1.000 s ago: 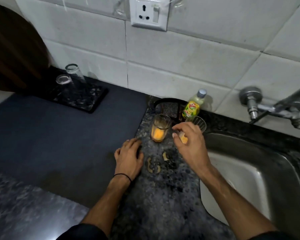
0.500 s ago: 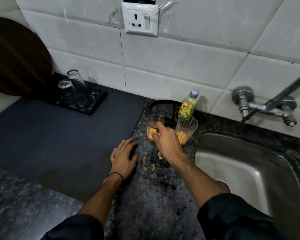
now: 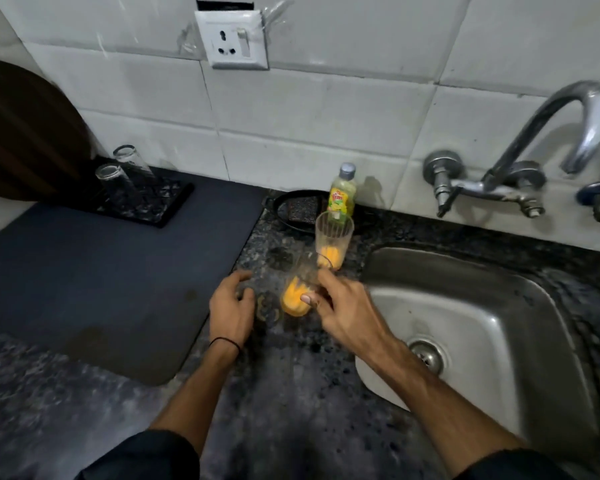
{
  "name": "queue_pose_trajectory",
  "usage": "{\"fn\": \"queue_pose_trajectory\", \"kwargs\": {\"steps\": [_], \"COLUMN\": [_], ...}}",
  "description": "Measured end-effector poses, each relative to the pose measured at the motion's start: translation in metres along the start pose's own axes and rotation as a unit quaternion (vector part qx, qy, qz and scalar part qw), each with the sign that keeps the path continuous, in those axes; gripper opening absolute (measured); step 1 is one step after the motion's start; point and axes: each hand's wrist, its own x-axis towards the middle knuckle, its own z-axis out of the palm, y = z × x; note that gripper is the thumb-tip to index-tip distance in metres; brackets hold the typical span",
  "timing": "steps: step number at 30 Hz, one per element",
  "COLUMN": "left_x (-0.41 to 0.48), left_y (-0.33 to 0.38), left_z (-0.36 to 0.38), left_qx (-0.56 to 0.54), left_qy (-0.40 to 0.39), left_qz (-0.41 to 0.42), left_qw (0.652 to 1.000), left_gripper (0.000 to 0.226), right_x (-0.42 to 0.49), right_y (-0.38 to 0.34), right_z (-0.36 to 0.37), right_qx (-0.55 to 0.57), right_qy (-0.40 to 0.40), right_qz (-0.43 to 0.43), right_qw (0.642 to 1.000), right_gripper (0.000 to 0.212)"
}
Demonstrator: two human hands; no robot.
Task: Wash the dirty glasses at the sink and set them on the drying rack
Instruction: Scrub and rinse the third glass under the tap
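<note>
KITCHEN SINK, MID-WASH: A steel sink [image 3: 492, 323] fills the rt side of the frame, its tap [image 3: 568, 109] arched above w/ no water visibly running. A dark mat [image 3: 101, 271] covers the counter at left, w/ the black drying rack [image 3: 160, 206] at its back corner by the wall and two upturned glasses [image 3: 113, 178] standing on it. On the speckled stone btwn mat and sink, a dish-soap bottle [image 3: 342, 195] stands at the wall. A tall dirty glass [image 3: 334, 237] w/ orange dregs waits upright just in front of it.

Nearer the camera, the right hand [image 3: 347, 310] grips a second dirty glass [image 3: 298, 292]: thumb across the near side, fingers curled behind, fingertips lost to motion blur. That glass is tilted, its orange-coated base low and toward the left hand [image 3: 231, 306], its rim up and leaning toward the back wall. Whether the base touches the stone can't be told. The left hand rests at the mat's edge, fingers loosely bent, holding nothing.

The sink lies just to the rt of the held glass, while the rack is well apart at far left. The right hand, nearer the sink, likely carries the glass across to rinse.
</note>
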Motion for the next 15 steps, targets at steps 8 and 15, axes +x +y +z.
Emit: {"fn": "queue_pose_trajectory", "kwargs": {"steps": [8,15], "left_x": [-0.086,-0.081], "left_y": [0.092,0.187], "left_z": [0.089,0.15], "left_qx": [-0.1,-0.052], "left_qy": [-0.036,-0.146], "left_qz": [0.12,0.203], "left_qw": [0.987,0.967], "left_gripper": [0.027,0.029], "right_x": [-0.091,-0.118], "right_y": [0.059,0.1], "right_z": [-0.103,-0.183], "right_qx": [-0.057,-0.108], "right_qy": [0.014,0.044], "right_qz": [0.028,0.094], "right_qw": [0.998,0.989], "right_gripper": [0.026,0.03]}}
